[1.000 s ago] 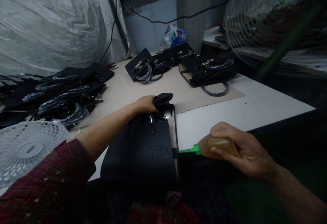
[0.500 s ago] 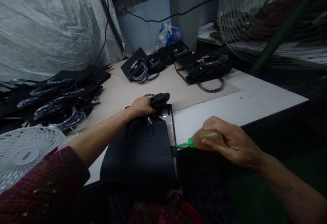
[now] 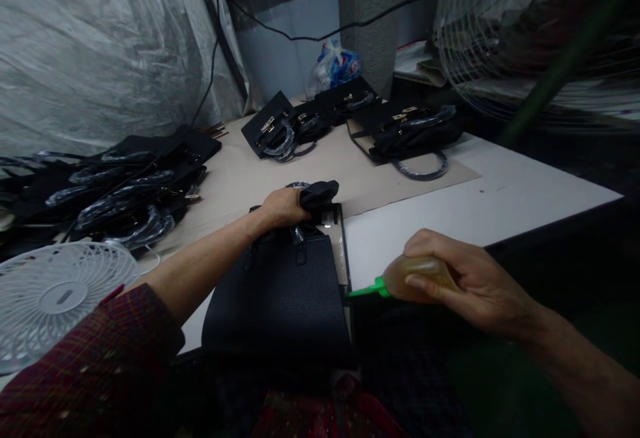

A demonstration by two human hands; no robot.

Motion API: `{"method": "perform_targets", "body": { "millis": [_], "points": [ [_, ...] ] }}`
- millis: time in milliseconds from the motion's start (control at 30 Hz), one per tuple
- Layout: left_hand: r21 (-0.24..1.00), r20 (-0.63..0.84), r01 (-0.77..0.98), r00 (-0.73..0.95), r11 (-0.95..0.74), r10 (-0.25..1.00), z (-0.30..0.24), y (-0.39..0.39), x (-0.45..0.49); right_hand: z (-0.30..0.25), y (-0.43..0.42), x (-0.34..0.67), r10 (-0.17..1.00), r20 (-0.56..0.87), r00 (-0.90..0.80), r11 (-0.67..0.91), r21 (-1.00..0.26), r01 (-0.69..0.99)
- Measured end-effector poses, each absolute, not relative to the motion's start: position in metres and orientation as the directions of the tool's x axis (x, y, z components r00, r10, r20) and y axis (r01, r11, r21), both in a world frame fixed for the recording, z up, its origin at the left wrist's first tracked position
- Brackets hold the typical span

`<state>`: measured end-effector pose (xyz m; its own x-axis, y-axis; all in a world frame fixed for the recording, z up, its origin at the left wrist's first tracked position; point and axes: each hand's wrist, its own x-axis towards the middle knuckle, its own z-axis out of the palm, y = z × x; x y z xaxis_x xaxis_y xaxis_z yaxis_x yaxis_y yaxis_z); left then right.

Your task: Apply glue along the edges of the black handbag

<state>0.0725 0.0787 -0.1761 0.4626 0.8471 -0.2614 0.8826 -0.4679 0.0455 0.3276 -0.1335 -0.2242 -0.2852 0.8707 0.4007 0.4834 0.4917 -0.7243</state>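
A black handbag [image 3: 280, 298] lies at the table's front edge, partly over it. My left hand [image 3: 285, 208] is closed on a folded black part [image 3: 320, 193] at the bag's top, near its plastic-wrapped handle. My right hand [image 3: 465, 278] grips a squeeze bottle [image 3: 417, 279] of amber liquid, held sideways. The bottle's green nozzle [image 3: 367, 289] points left, its tip at the bag's right side edge, where a beige inner strip [image 3: 338, 245] shows. Whether liquid is coming out, I cannot tell.
More black handbags are piled at left [image 3: 130, 178], and others stand at the back [image 3: 270, 125] and back right [image 3: 415, 131]. A white fan [image 3: 63, 298] is at the lower left. A large wire fan cage [image 3: 480, 58] stands at the right beyond the table [image 3: 525, 191].
The view has shifted slightly, so everything sits a little further right. The nozzle tip is slightly lower along the bag's side edge. Both hands keep their grips.
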Motion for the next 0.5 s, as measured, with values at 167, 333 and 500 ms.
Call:
{"method": "perform_targets", "body": {
  "millis": [167, 333, 500],
  "points": [
    [0.053, -0.253, 0.877, 0.475, -0.478, 0.843, -0.1766, 0.0782, 0.0725, -0.2187, -0.1343, 0.3242, 0.840, 0.402, -0.364, 0.540, -0.687, 0.486],
    [0.036, -0.250, 0.883, 0.462, -0.468, 0.851, -0.1764, 0.0771, 0.0723, -0.2169, -0.1312, 0.3222, 0.856, 0.405, -0.323, 0.518, -0.677, 0.523],
    [0.054, -0.252, 0.879, 0.471, -0.474, 0.845, -0.1772, 0.0779, 0.0710, -0.2185, -0.1330, 0.3258, 0.886, 0.327, -0.328, 0.460, -0.709, 0.534]
  ]
}}
